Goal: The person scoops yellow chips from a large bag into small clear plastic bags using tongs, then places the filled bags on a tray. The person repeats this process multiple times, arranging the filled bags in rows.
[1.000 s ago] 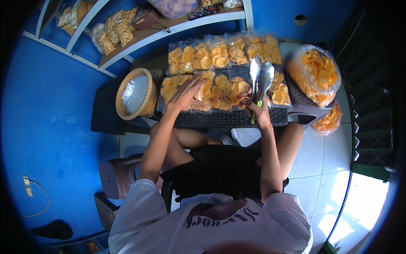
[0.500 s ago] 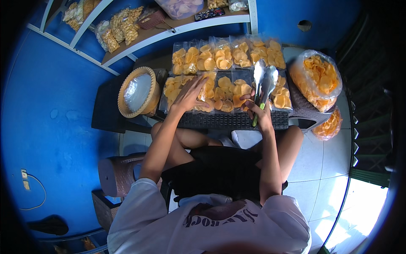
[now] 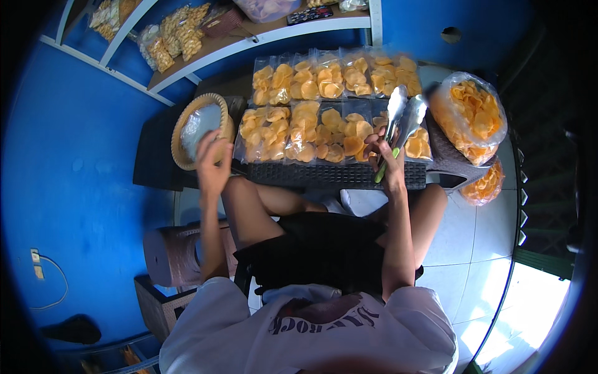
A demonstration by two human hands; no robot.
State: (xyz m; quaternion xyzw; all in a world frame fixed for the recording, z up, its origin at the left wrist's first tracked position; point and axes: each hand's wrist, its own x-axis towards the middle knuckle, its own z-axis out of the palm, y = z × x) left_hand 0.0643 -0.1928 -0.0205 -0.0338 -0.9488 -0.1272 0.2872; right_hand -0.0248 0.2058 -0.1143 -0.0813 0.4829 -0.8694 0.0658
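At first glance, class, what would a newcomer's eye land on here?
Rows of clear packets of orange crackers cover the dark table. The right hand holds metal tongs over them, beside a big bag of crackers. The left hand hovers by a round woven basket.

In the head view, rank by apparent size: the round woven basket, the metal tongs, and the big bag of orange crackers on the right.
1. Big bag of crackers, largest.
2. Woven basket, slightly smaller; the gap is narrow and fisheye bending makes it unsure.
3. Metal tongs, held in the right hand, clearly smallest.
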